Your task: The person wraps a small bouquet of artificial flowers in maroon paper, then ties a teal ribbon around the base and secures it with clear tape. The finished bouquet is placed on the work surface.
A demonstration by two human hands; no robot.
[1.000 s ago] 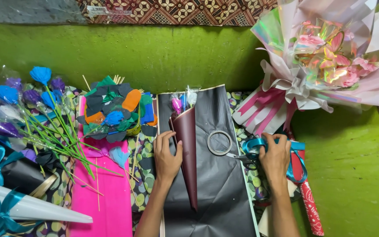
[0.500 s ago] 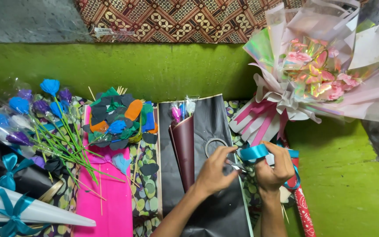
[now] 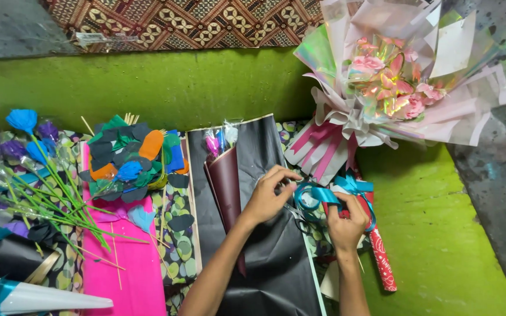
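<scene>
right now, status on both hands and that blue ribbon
Left hand pinching the blue ribbon over the black wrapping sheet. Right hand gripping the same ribbon's other side. Pink bouquet close beside, not touching.

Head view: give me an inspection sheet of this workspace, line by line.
Surface: green floor, partly covered by a patterned mat.
Job's things: teal ribbon between both hands; black wrapping sheet under them, maroon paper cone on it.
Clutter: pink sheet, pile of coloured cut-outs, blue and purple stemmed flowers, white cone, red patterned roll.
Grippers: left hand pinches near the ribbon; right hand grips the ribbon.
Cables: nothing seen.
Surroundings: wrapped pink bouquet, patterned cloth on the back wall.
</scene>
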